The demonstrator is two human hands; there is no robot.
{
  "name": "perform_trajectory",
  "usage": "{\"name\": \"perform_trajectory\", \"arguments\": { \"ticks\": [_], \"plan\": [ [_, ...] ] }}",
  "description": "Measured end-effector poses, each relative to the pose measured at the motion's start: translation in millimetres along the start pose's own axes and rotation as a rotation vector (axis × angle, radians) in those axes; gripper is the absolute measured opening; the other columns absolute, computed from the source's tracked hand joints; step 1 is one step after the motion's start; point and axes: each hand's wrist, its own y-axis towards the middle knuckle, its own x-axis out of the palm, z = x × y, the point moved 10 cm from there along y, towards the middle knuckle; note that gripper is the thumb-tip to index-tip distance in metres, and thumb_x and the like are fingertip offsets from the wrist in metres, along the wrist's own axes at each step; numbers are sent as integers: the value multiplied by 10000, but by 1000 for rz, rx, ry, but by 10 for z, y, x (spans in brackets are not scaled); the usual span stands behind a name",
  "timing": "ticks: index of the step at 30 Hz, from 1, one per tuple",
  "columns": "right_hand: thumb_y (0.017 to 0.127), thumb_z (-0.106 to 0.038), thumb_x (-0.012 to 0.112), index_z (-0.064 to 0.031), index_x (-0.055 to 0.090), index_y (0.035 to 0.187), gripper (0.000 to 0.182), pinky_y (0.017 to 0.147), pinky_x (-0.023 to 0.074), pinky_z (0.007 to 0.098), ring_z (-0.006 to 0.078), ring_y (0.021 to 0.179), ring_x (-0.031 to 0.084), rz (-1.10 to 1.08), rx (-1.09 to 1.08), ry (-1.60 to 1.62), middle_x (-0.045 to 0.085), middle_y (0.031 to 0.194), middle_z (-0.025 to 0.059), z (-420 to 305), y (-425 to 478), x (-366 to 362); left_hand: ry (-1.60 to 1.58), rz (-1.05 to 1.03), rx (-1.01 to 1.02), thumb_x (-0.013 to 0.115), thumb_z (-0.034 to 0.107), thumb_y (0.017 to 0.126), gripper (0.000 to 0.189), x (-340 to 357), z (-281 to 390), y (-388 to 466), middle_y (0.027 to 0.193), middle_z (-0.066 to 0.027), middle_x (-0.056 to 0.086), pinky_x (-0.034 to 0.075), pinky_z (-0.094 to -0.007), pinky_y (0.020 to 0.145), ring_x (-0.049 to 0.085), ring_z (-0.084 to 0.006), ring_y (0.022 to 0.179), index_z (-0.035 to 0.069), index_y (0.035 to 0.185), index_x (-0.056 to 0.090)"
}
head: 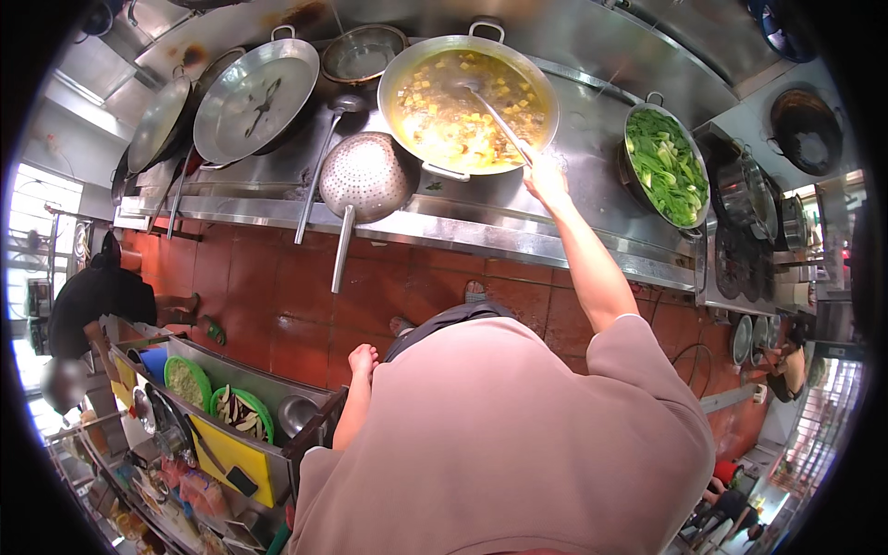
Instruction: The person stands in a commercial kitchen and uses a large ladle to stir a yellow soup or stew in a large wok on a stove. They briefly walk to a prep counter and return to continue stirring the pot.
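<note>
My right hand (544,177) grips the handle of a long metal ladle (498,119), whose bowl dips into the soup in a large wok (553,132). Yellowish cubes float in the broth, with a bright glare on its near part. My left hand (363,361) hangs beside my body with its fingers curled and nothing visible in it. A perforated metal strainer (368,177) lies left of the soup wok, its handle over the counter's edge. Beyond it rests another long-handled ladle (322,166). Farther left stands a wide wok (257,104) of cloudy liquid with a dark object in it.
A wok of leafy greens (664,166) stands right on the steel counter (590,139). Behind me, left, a prep counter holds green baskets (243,413) and a yellow cutting board (232,461). One person (104,298) is at the left; others are far right.
</note>
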Motion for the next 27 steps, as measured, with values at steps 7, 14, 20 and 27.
{"name": "perform_trajectory", "arguments": {
  "ticks": [7,14,20,27],
  "plan": [
    [834,-98,502,-250,517,1362,549,805,521,491,417,876,653,78,-109,193,664,953,231,50,83,99,-37,3,-5,567,161,936,152,-5,-251,196,816,-7,678,507,-272,570,618,-99,666,77,994,679],
    [801,-73,523,-179,557,1317,528,793,514,484,426,873,650,21,-121,224,661,924,247,11,-224,-65,-54,-43,52,568,86,923,120,10,-276,79,788,-43,669,538,-260,588,618,-119,640,29,950,669],
    [827,-129,565,-190,566,1324,500,861,511,463,409,984,647,-164,24,238,670,1021,237,116,-472,-119,1,-17,7,560,132,934,120,16,-203,59,774,-11,657,479,-253,513,589,-92,625,74,940,665],
    [882,-189,582,-204,551,1340,459,818,515,475,403,938,656,-153,1,174,669,957,248,176,-719,-248,0,-14,22,551,177,944,126,85,-54,33,754,28,622,434,-244,481,554,-74,605,96,951,648]
  ]
}}
